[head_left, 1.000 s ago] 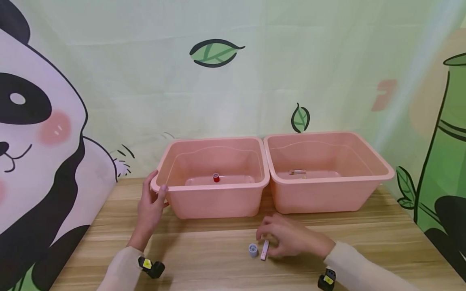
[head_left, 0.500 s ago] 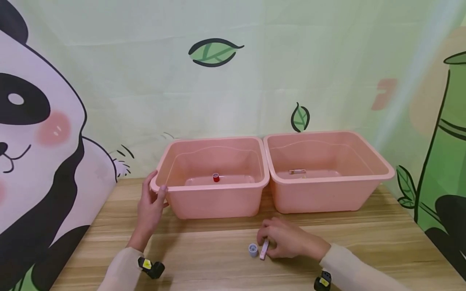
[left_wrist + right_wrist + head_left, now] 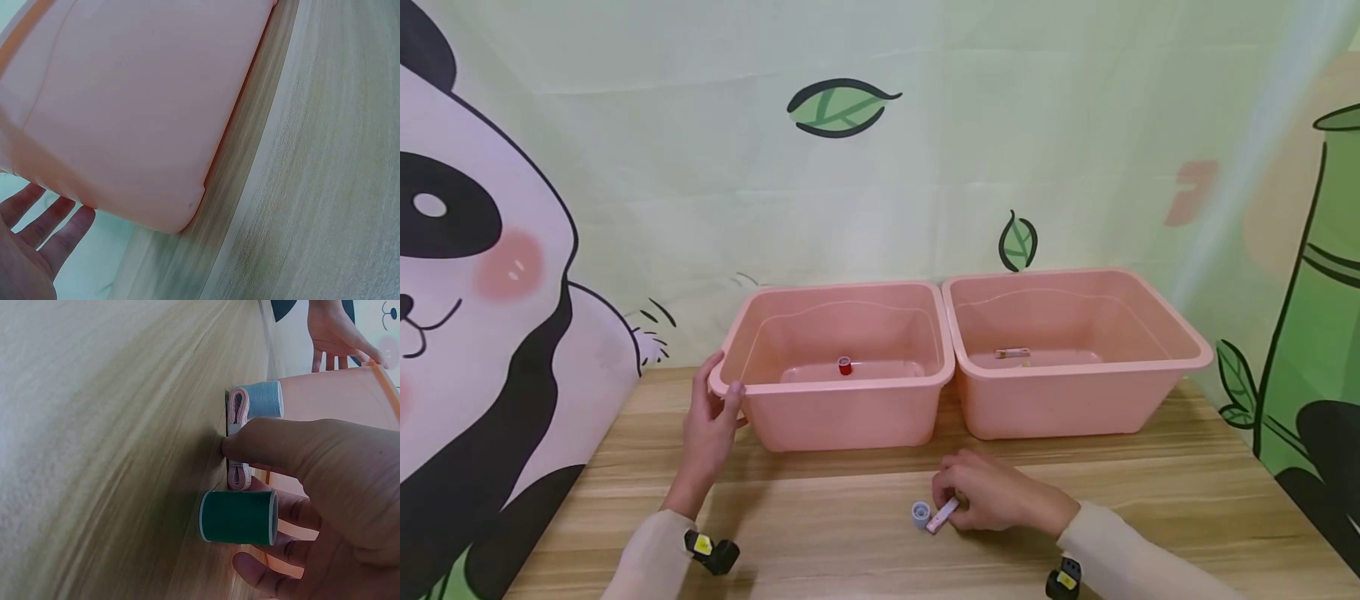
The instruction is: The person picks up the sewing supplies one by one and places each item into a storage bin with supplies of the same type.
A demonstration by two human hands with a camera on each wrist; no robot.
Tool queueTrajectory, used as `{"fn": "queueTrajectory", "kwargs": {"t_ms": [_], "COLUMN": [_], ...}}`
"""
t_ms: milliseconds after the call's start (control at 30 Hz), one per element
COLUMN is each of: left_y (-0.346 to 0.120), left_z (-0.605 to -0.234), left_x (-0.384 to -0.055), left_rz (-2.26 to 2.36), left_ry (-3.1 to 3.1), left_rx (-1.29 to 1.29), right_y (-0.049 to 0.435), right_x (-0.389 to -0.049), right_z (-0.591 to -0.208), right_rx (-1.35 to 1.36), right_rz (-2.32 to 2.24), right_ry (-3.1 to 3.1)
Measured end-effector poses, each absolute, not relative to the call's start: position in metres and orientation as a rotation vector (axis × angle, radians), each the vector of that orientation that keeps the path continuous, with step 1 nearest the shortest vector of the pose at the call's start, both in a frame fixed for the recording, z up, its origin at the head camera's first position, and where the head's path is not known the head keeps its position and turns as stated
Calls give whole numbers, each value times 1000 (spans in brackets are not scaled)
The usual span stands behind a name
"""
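My left hand (image 3: pixel 710 425) holds the front left corner of the left pink bin (image 3: pixel 842 417), thumb on the near side of the rim. In the left wrist view its fingers lie against the bin's end wall. My right hand (image 3: pixel 1003 493) pinches a folded, pink-and-white tape measure (image 3: pixel 237 412) just in front of the bins, thumb across its middle. A light blue thread spool (image 3: pixel 921 514) stands at the tape's left end. In the right wrist view a green thread spool (image 3: pixel 237 517) sits beside the tape, near the curled fingers; the hand hides it in the head view.
A red spool (image 3: pixel 845 366) stands inside the left bin. The right pink bin (image 3: pixel 1075 404) stands against it and has a small folded strip (image 3: pixel 1012 353) on its floor. A printed cloth backdrop (image 3: pixel 880 192) rises behind the wooden table (image 3: pixel 820 533).
The tape measure has turned, its near end swinging left toward the light blue spool. My right hand has shifted slightly and its fingers have drawn in. The left hand stays on the bin.
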State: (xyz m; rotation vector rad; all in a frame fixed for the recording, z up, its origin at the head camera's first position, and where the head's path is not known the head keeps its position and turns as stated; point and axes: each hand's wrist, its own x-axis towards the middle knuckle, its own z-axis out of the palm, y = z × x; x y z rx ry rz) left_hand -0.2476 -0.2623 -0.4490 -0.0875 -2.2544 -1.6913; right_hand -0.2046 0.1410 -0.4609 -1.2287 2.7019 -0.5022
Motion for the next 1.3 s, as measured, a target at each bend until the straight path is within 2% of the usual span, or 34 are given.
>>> {"fn": "queueTrajectory", "kwargs": {"t_ms": [1300], "left_y": [-260], "left_z": [-446], "left_x": [-244], "left_rz": [-1703], "left_ry": [-2263], "left_rx": [-75], "right_y": [147], "right_x": [-212], "right_z": [-441], "right_rx": [-1252], "right_rz": [-527], "right_ry": [2671]}}
